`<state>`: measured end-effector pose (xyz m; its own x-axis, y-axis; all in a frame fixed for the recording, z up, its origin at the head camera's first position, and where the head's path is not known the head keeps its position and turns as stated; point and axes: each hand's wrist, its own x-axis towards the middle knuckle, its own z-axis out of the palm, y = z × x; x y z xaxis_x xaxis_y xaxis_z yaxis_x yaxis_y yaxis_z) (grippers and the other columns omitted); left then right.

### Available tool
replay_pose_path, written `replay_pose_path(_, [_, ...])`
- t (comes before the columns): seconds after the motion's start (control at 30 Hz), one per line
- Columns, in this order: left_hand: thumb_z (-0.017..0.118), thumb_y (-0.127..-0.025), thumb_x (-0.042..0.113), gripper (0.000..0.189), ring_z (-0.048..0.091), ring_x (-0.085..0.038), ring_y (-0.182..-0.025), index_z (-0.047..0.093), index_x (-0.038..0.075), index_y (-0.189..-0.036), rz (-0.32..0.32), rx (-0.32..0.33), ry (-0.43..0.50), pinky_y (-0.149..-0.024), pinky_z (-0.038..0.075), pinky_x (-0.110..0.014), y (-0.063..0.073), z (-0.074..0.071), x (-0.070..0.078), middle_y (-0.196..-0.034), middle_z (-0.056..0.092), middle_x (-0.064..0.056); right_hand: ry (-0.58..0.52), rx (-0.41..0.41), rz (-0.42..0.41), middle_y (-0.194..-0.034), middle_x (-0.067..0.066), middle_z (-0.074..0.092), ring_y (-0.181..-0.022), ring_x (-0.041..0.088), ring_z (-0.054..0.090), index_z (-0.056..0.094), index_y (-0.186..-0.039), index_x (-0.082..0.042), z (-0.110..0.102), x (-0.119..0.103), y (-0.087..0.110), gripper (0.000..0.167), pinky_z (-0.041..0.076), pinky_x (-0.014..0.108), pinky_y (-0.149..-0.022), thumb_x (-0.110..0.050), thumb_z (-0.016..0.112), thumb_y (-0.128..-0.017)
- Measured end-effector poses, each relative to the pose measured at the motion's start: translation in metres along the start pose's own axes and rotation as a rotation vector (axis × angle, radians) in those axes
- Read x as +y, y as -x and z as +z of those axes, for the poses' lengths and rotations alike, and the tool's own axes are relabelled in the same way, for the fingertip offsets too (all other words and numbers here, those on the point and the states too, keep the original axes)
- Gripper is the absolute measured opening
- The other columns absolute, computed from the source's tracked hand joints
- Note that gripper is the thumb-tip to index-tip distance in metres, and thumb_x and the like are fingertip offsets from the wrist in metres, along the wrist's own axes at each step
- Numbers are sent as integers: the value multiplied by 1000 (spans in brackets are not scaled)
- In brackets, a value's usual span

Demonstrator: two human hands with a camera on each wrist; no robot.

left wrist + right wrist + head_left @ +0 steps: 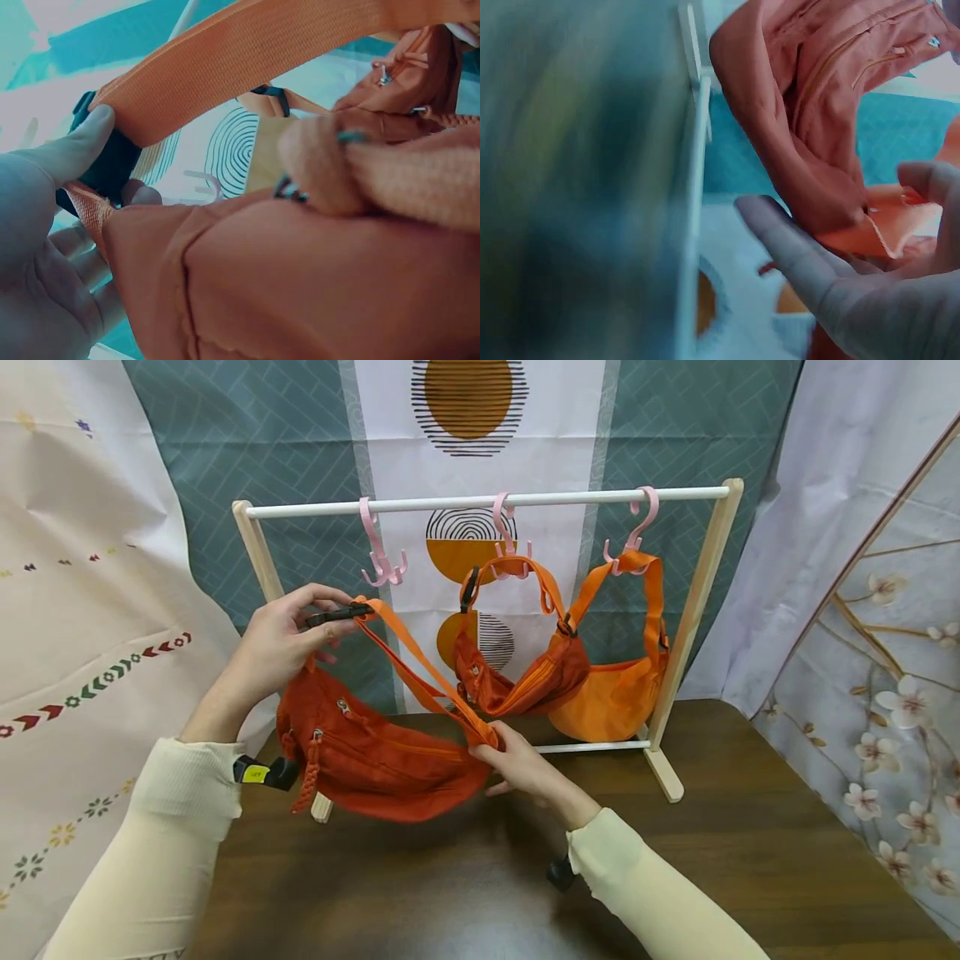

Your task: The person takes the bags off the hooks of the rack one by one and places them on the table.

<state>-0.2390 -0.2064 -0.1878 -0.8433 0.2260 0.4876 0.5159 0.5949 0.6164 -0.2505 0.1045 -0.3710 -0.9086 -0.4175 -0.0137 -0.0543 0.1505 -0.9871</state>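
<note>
A rust-red waist bag hangs between both hands above the table, its left end higher than its right. My left hand pinches the black buckle at the bag's upper left corner; the left wrist view shows the thumb lying over this buckle. From there an orange strap slants down to my right hand, which grips it beside the bag's right end. In the right wrist view, thumb and fingers close around the orange webbing. A braided zipper pull dangles at the left.
A rack with a white rail and wooden legs stands on the brown table. One pink hook holds nothing at the left. Another red waist bag and an orange bag hang from hooks further right.
</note>
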Motion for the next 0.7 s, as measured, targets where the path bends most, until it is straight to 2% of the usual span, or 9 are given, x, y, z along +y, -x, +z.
replay_pose_path(0.07, [71, -101, 28, 38, 71, -15, -68, 63, 14, -135, -24, -6, -13, -64, 59, -25, 1, 0, -4, -114, 62, -10, -135, -17, 58, -135, 19, 53, -107, 36, 65, 46, -144, -8, 2, 5, -1, 46, 61, 56, -78, -28, 61, -105])
replay_pose_path(0.17, [70, -102, 31, 42, 70, -15, -70, 61, 13, -138, -54, -20, -32, -63, 59, -27, 4, 0, -15, -114, 63, -11, -215, -30, 70, -133, 19, 55, -102, 35, 68, 47, -146, -6, 4, 13, -4, 49, 62, 54, -73, -31, 61, -106])
replay_pose_path(0.3, [68, -103, 31, 46, 70, -16, -73, 57, 8, -141, -81, -33, -17, -64, 61, -30, 12, 1, -35, -115, 61, -15, -228, -42, 39, -121, 15, 61, -90, 27, 69, 51, -143, -2, 6, 24, -7, 48, 63, 47, -66, -31, 61, -106])
replay_pose_path(0.43, [67, -104, 32, 49, 68, -14, -72, 55, 5, -144, -127, -20, 13, -63, 61, -30, 22, 3, -56, -119, 57, -18, -239, -58, 17, -113, 14, 65, -79, 22, 68, 51, -142, 2, 8, 33, -8, 45, 63, 40, -63, -26, 61, -107])
replay_pose_path(0.57, [64, -105, 32, 50, 66, -8, -70, 53, 4, -146, -166, 14, 29, -61, 60, -30, 33, 2, -77, -122, 56, -18, -261, -43, -2, -111, 13, 65, -80, 21, 67, 53, -140, 3, 11, 38, -10, 42, 62, 38, -63, -23, 60, -107])
replay_pose_path(0.7, [62, -106, 33, 51, 65, -7, -69, 52, 3, -146, -191, 46, 31, -60, 60, -30, 43, 1, -94, -122, 56, -20, -254, 9, -10, -108, 12, 65, -77, 20, 65, 56, -139, 1, 16, 39, -13, 43, 62, 38, -59, -28, 60, -107])
